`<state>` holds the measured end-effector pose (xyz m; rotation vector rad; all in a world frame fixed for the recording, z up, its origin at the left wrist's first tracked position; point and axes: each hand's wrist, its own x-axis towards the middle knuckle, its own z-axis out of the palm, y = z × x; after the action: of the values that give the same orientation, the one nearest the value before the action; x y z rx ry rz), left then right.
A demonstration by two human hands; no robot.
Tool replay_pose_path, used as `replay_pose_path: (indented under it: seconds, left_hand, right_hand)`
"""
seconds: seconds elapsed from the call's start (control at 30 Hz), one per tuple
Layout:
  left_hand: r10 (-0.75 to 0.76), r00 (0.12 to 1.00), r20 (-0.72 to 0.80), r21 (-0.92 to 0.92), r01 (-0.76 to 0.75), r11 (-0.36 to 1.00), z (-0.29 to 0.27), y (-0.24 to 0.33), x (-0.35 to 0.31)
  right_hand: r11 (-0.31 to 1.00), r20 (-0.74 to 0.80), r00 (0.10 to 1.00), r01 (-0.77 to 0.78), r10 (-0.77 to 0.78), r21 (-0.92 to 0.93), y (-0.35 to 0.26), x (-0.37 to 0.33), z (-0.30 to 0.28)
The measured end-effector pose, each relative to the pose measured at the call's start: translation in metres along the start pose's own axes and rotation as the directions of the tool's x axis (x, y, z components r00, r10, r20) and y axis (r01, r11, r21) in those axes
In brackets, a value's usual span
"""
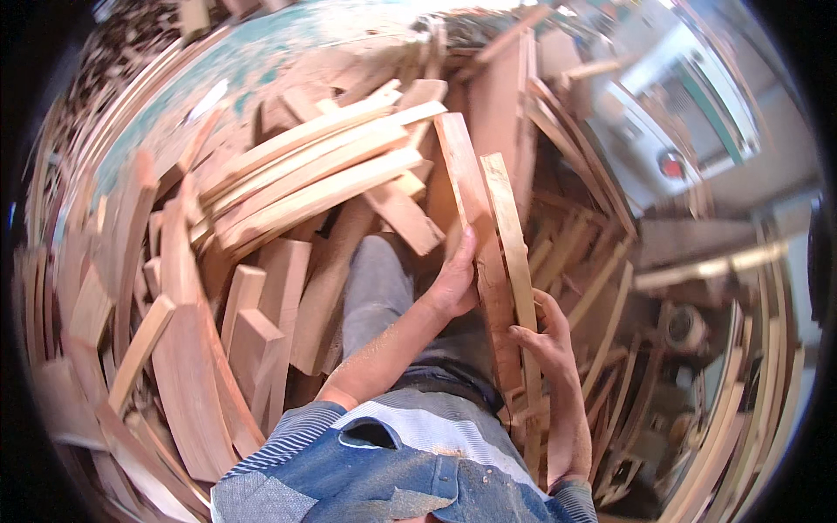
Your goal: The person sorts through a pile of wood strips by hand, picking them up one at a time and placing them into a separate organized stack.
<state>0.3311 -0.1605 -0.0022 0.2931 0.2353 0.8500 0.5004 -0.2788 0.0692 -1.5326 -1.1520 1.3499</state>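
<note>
My left hand (455, 277) is closed on a long reddish-brown wooden plank (471, 187), its thumb lying along the edge. Right beside that plank, a narrower pale wooden strip (504, 209) runs nearly parallel to it. My right hand (551, 336) wraps the strip from the right, lower down, with its thumb reaching toward the plank. Both pieces stand tilted, with their far ends pointing up and away from me. Their lower ends pass close to my body, partly out of sight. Left of my hands, several pale strips (318, 170) lie stacked across darker boards.
Reddish planks (187, 375) crowd the left side, several on end. A sawdust-covered green surface (218, 74) lies at the far left. At the far right stands a pale machine (641, 131) with a red round part. Long strips (732, 427) lean along the right edge.
</note>
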Motion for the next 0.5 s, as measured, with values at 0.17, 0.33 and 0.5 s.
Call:
replay_pose_path:
  seconds: [0.17, 0.33, 0.5]
  left_hand:
    - [0.168, 0.966, -0.196, 0.067, -0.158, 0.985, -0.040, 0.023, -0.022]
    - [0.239, 0.923, -0.300, -0.026, -0.258, 0.966, -0.057, 0.038, -0.043]
    - [0.304, 0.911, -0.278, -0.077, -0.336, 0.939, -0.089, 0.048, -0.071]
  right_hand:
    - [0.965, 0.041, 0.972, 0.236, -0.232, -0.118, 0.000, 0.065, 0.066]
    - [0.843, 0.034, 0.940, 0.321, -0.341, -0.432, 0.003, 0.096, 0.116]
    - [0.822, 0.176, 0.957, 0.287, -0.229, -0.492, -0.009, 0.100, 0.146]
